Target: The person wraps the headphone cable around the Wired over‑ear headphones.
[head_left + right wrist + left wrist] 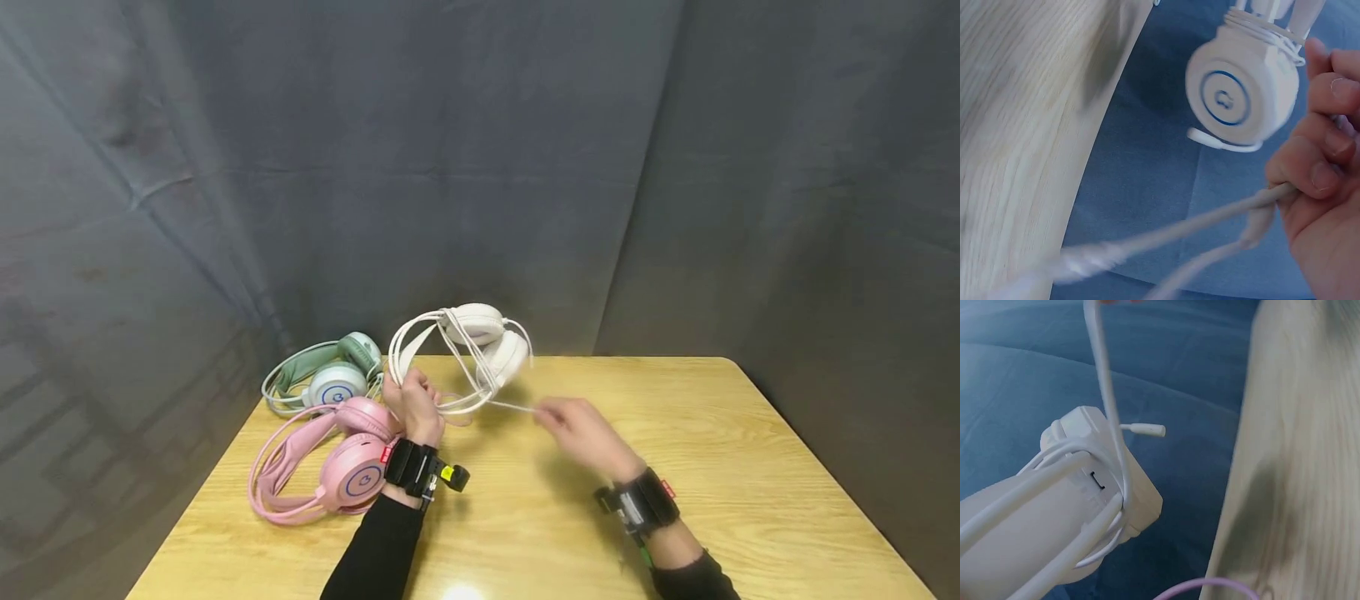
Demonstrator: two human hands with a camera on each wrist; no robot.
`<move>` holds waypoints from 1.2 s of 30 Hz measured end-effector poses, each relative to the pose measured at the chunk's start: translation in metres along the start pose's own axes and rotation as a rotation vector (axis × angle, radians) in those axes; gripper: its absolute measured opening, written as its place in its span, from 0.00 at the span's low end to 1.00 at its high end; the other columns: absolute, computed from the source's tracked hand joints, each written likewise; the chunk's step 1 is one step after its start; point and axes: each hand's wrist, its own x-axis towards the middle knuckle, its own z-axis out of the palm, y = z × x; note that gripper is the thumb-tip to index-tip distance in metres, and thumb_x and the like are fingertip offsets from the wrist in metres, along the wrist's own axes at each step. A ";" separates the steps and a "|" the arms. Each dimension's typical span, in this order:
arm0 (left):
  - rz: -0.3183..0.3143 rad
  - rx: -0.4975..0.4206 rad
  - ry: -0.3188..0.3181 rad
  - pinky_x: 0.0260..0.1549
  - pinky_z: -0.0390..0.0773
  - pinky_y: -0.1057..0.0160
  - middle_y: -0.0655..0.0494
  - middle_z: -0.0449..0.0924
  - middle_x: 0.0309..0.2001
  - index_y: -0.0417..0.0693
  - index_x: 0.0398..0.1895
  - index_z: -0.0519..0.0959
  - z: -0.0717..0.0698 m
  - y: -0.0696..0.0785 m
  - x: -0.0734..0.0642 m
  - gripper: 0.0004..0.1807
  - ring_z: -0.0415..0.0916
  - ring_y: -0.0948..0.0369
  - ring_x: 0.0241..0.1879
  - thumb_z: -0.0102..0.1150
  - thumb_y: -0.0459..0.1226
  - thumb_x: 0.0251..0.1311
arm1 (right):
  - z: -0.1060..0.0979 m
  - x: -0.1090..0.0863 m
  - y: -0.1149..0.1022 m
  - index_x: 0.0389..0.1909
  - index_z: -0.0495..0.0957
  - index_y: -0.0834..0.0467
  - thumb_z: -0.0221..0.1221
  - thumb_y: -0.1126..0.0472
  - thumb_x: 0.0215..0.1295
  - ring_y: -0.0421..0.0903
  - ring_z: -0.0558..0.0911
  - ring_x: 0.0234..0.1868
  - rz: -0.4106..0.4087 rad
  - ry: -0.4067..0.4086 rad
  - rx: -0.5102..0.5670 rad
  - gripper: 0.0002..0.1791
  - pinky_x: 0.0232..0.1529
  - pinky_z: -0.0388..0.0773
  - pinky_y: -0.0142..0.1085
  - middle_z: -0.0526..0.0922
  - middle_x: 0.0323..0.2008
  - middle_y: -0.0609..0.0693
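Note:
My left hand (416,410) holds a pair of white headphones (480,323) by the headband, raised over the table. Several turns of white cable (1116,450) are wound round the headband beside an ear cup. A short microphone boom (1205,139) sticks out from that cup, which bears a blue ring and logo. To the right, my right hand (583,435) grips the cable's free part, pulled taut from the headphones. In the right wrist view curled fingers (1316,165) close round this cable, and its loose lengths hang below, blurred.
Pink headphones (360,479) lie on the left of the wooden table (750,500), close to my left wrist. Green and white headphones (333,383) lie behind them. A dark grey curtain (450,167) stands along the back and both sides.

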 end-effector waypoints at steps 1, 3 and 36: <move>0.025 0.024 0.008 0.05 0.53 0.70 0.61 0.60 0.14 0.48 0.30 0.62 0.000 -0.001 0.000 0.13 0.53 0.67 0.08 0.43 0.22 0.43 | 0.000 0.001 -0.001 0.42 0.80 0.48 0.53 0.55 0.73 0.37 0.71 0.20 -0.011 0.013 -0.008 0.07 0.25 0.75 0.31 0.75 0.24 0.40; 0.091 0.083 0.018 0.07 0.57 0.70 0.60 0.62 0.18 0.47 0.32 0.64 0.000 -0.002 -0.001 0.14 0.57 0.67 0.10 0.44 0.21 0.45 | 0.001 0.002 -0.001 0.40 0.80 0.48 0.54 0.55 0.72 0.36 0.72 0.23 -0.040 0.056 -0.042 0.06 0.28 0.75 0.30 0.74 0.24 0.39; 0.290 0.569 -0.124 0.22 0.63 0.67 0.60 0.63 0.21 0.42 0.31 0.72 -0.002 -0.003 -0.004 0.11 0.61 0.62 0.20 0.55 0.24 0.43 | -0.067 0.099 0.022 0.32 0.84 0.52 0.67 0.54 0.59 0.39 0.70 0.28 -0.515 0.255 -0.550 0.06 0.26 0.70 0.31 0.74 0.27 0.42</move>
